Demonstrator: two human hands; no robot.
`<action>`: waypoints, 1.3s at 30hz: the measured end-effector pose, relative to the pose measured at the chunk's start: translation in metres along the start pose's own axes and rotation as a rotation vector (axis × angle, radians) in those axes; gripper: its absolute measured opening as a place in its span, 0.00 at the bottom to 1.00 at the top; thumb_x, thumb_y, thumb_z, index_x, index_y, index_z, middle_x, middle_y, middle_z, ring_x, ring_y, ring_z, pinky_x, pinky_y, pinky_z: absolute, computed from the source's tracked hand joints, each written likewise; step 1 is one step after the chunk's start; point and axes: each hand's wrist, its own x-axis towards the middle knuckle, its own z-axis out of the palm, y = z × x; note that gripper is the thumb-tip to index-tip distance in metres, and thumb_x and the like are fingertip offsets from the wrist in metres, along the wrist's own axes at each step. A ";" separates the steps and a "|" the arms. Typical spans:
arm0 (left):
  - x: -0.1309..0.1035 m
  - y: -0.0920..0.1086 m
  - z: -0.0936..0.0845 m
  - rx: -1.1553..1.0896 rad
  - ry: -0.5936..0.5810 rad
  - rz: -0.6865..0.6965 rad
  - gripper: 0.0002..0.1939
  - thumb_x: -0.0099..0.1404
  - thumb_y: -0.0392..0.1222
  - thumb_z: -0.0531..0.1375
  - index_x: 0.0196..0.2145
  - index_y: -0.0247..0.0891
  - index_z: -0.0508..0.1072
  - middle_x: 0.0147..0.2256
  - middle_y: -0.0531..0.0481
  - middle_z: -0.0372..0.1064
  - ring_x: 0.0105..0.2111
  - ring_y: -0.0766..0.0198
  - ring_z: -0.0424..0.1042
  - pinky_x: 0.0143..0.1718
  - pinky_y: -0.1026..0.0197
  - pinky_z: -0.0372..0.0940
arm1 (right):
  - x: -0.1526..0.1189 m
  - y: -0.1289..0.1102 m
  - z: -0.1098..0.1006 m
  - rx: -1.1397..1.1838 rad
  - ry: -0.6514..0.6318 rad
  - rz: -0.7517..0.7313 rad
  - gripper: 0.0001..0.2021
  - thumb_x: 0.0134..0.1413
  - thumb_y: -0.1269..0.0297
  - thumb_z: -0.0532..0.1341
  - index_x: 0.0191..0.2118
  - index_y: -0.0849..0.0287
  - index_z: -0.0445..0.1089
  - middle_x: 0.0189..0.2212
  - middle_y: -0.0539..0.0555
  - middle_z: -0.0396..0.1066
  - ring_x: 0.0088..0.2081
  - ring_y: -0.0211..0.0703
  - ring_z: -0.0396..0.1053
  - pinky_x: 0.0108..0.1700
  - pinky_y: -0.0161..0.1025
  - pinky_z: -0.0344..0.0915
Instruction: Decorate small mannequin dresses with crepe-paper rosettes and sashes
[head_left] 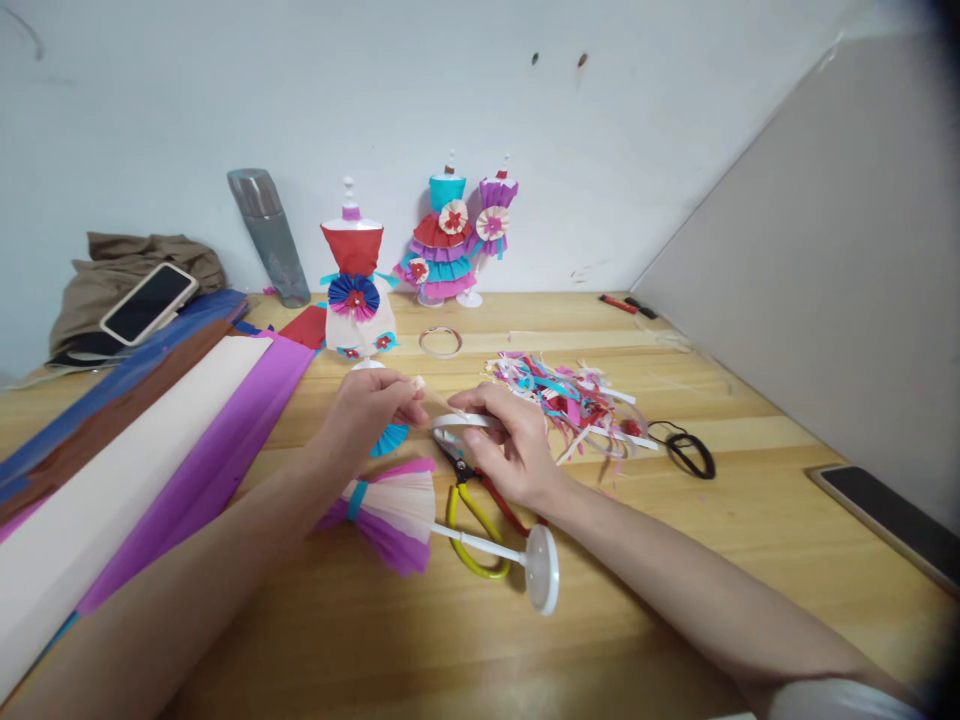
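Tape roll (459,422) sits at the frame's center, pinched in my right hand (501,447), whose fingers curl closed around its ring. From the head view, my left hand (373,408) nips a strip end between thumb and fingertips just left of it. Below the hands lie yellow-handled scissors (472,512) and a paper-skirted doll stand (420,515) on the wooden table (675,560). Paper scraps (570,400) are heaped to the right.
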 end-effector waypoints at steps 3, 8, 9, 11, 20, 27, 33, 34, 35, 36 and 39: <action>0.002 -0.001 -0.003 -0.001 0.032 -0.013 0.11 0.51 0.47 0.60 0.20 0.35 0.73 0.19 0.50 0.71 0.24 0.63 0.70 0.31 0.61 0.66 | -0.001 0.002 0.003 -0.100 0.001 -0.014 0.07 0.54 0.67 0.57 0.39 0.59 0.68 0.28 0.53 0.72 0.28 0.40 0.68 0.29 0.37 0.63; 0.004 -0.007 -0.004 0.130 0.061 0.097 0.15 0.53 0.49 0.59 0.19 0.36 0.73 0.22 0.48 0.73 0.26 0.62 0.70 0.33 0.61 0.65 | -0.003 0.006 0.009 -0.203 -0.024 -0.106 0.07 0.55 0.71 0.57 0.40 0.60 0.68 0.27 0.53 0.70 0.29 0.40 0.68 0.31 0.36 0.64; 0.005 -0.008 -0.004 0.168 0.064 0.117 0.15 0.54 0.50 0.58 0.19 0.36 0.73 0.22 0.47 0.73 0.27 0.61 0.70 0.33 0.61 0.65 | -0.003 0.006 0.009 -0.229 -0.035 -0.131 0.07 0.55 0.71 0.57 0.40 0.60 0.69 0.26 0.52 0.69 0.29 0.40 0.68 0.31 0.36 0.63; 0.005 -0.009 -0.003 0.235 0.069 0.145 0.16 0.55 0.50 0.57 0.18 0.37 0.72 0.22 0.47 0.73 0.27 0.61 0.70 0.34 0.60 0.65 | -0.004 0.005 0.009 -0.290 -0.059 -0.176 0.08 0.57 0.72 0.55 0.40 0.60 0.69 0.25 0.52 0.68 0.27 0.40 0.66 0.29 0.36 0.62; 0.003 0.000 -0.009 0.015 0.071 -0.001 0.12 0.50 0.48 0.60 0.21 0.36 0.73 0.18 0.50 0.71 0.22 0.62 0.70 0.29 0.60 0.66 | -0.005 0.004 0.007 -0.592 -0.059 -0.235 0.13 0.58 0.70 0.54 0.48 0.63 0.68 0.27 0.55 0.69 0.26 0.42 0.65 0.27 0.38 0.59; 0.008 -0.002 -0.010 -0.069 0.098 -0.031 0.12 0.50 0.47 0.61 0.20 0.35 0.72 0.18 0.49 0.71 0.20 0.64 0.69 0.28 0.61 0.66 | -0.004 0.010 0.009 -0.473 0.037 -0.177 0.17 0.60 0.70 0.54 0.55 0.62 0.61 0.31 0.56 0.71 0.31 0.44 0.68 0.31 0.39 0.64; 0.009 -0.003 -0.008 -0.037 0.114 -0.064 0.10 0.52 0.44 0.59 0.19 0.36 0.71 0.18 0.49 0.71 0.21 0.63 0.71 0.28 0.61 0.67 | -0.004 0.006 0.007 -0.494 0.012 -0.198 0.05 0.58 0.71 0.54 0.37 0.58 0.65 0.27 0.53 0.68 0.27 0.41 0.66 0.29 0.37 0.60; 0.010 -0.005 -0.008 -0.018 0.118 -0.058 0.10 0.53 0.44 0.59 0.18 0.36 0.71 0.18 0.49 0.71 0.21 0.63 0.71 0.28 0.62 0.67 | -0.004 0.004 0.007 -0.504 -0.002 -0.211 0.05 0.58 0.72 0.54 0.36 0.58 0.65 0.26 0.53 0.68 0.27 0.41 0.65 0.29 0.37 0.59; 0.011 -0.007 -0.008 0.003 0.122 -0.052 0.11 0.53 0.44 0.58 0.18 0.37 0.71 0.18 0.49 0.71 0.21 0.63 0.71 0.28 0.62 0.67 | -0.004 0.002 0.007 -0.512 -0.023 -0.221 0.05 0.57 0.72 0.53 0.35 0.58 0.65 0.26 0.53 0.67 0.27 0.41 0.65 0.28 0.37 0.58; 0.013 -0.009 -0.009 0.026 0.129 -0.046 0.11 0.53 0.44 0.58 0.18 0.37 0.71 0.18 0.50 0.71 0.22 0.63 0.71 0.28 0.62 0.66 | -0.004 0.000 0.007 -0.518 -0.047 -0.228 0.05 0.57 0.73 0.53 0.34 0.58 0.65 0.25 0.53 0.66 0.26 0.41 0.64 0.28 0.37 0.57; 0.018 -0.017 -0.011 0.135 0.121 0.003 0.12 0.54 0.43 0.56 0.17 0.38 0.70 0.18 0.50 0.71 0.21 0.62 0.71 0.26 0.62 0.64 | -0.003 -0.006 0.007 -0.536 -0.110 -0.246 0.06 0.56 0.74 0.53 0.32 0.58 0.65 0.25 0.53 0.65 0.26 0.41 0.63 0.28 0.37 0.56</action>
